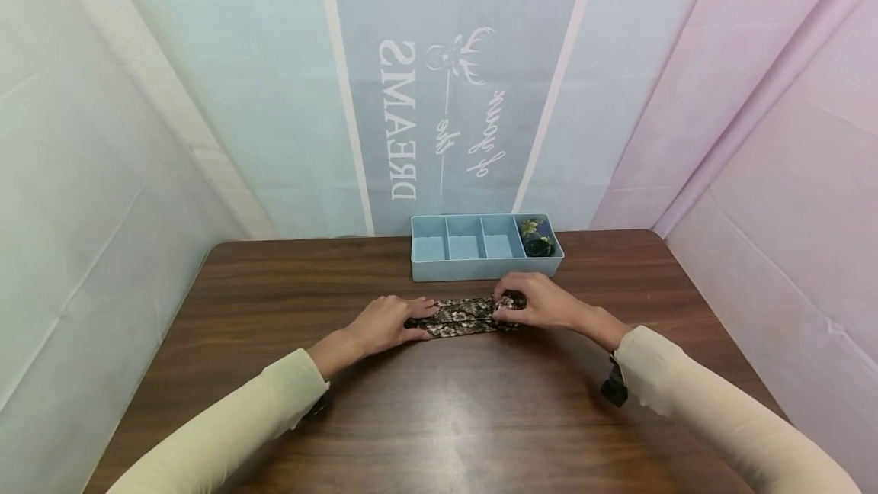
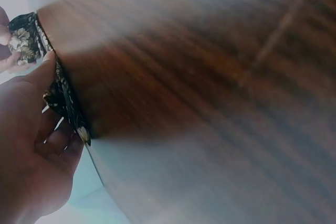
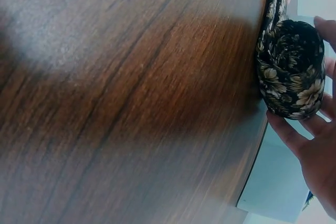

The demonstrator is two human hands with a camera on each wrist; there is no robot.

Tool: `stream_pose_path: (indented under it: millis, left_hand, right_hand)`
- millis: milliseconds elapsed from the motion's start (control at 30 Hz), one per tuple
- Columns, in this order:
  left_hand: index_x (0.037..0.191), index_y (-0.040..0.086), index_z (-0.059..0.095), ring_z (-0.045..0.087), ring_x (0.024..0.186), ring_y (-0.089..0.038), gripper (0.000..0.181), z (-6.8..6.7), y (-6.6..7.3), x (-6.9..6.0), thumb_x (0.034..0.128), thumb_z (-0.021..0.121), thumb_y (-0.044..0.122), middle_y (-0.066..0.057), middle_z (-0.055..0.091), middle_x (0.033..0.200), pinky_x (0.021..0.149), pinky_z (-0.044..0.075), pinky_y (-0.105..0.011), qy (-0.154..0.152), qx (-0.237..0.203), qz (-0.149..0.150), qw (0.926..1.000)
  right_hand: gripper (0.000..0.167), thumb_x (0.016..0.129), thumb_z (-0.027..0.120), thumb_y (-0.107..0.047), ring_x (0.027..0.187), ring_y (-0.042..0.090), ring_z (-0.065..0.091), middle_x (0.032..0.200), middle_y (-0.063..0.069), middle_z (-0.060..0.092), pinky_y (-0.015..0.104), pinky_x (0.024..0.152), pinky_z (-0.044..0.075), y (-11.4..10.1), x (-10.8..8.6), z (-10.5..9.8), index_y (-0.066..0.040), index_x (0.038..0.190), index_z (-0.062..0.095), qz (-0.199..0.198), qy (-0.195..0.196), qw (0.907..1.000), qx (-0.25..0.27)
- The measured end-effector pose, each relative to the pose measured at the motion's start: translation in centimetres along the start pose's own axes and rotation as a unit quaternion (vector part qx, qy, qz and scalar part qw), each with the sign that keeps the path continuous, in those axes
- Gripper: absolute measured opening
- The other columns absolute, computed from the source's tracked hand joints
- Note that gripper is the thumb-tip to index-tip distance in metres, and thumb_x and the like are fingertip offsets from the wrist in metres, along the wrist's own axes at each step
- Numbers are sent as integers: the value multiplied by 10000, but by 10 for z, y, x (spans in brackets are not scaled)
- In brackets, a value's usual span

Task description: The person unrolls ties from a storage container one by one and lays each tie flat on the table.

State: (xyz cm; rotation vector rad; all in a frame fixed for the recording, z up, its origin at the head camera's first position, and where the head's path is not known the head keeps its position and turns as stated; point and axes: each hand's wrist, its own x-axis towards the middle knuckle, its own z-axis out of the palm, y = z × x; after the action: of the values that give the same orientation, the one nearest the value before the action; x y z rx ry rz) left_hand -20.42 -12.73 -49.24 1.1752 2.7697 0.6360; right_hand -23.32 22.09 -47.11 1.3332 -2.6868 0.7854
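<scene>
A long strip of folded black cloth with cream flowers (image 1: 458, 319) lies across the table, its right end wound into a thick roll (image 3: 294, 90). The left hand (image 1: 391, 322) holds the flat left end, thumb at the near edge and fingers at the far side; the left wrist view shows this cloth (image 2: 65, 100) between thumb and bent fingers. At the other end, the right hand (image 1: 538, 302) grips the roll with curled fingers. From the right wrist view, the spiral layers of the roll show, with thumb and fingers around its outer side.
Just behind the hands stands a light blue divided box (image 1: 458, 271) at the table's back edge. Its rightmost compartment holds a rolled dark blue floral cloth (image 1: 535, 233). The brown wooden table (image 1: 439, 418) is bordered by hanging fabric (image 1: 267, 82) at the back and sides.
</scene>
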Motion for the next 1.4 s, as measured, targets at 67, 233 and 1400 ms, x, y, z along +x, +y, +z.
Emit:
stream_pose_path:
  millis: [67, 233, 1400]
  left_hand:
    - [1408, 143, 693, 628, 1340, -231, 501, 0, -1, 0, 973, 775, 377, -58, 619, 1482, 1009, 582, -489, 13, 14, -9, 10000]
    - [1407, 149, 694, 630, 1339, -227, 493, -2, -3, -2, 977, 769, 379, -52, 621, 1481, 1007, 583, -489, -5, 71, 6, 10000]
    - [1445, 136, 665, 639, 1329, -255, 513, -11, -21, -23, 989, 763, 351, -83, 608, 1499, 1009, 577, -514, -114, 118, 53, 9999]
  right_hand:
    - [207, 921, 841, -279, 937, 56, 672, 1032, -84, 721, 350, 820, 594, 0, 0, 0, -151, 1055, 749, 78, -8, 10000, -33]
    - [198, 914, 830, -211, 911, 70, 664, 1033, -66, 724, 356, 799, 585, 2, -3, -2, -142, 1062, 719, 110, 9, 9999, -34]
    - [347, 864, 701, 0, 1064, 183, 694, 1192, 15, 737, 383, 808, 565, 18, -23, -10, -98, 1192, 755, -233, 4, 9996, 126]
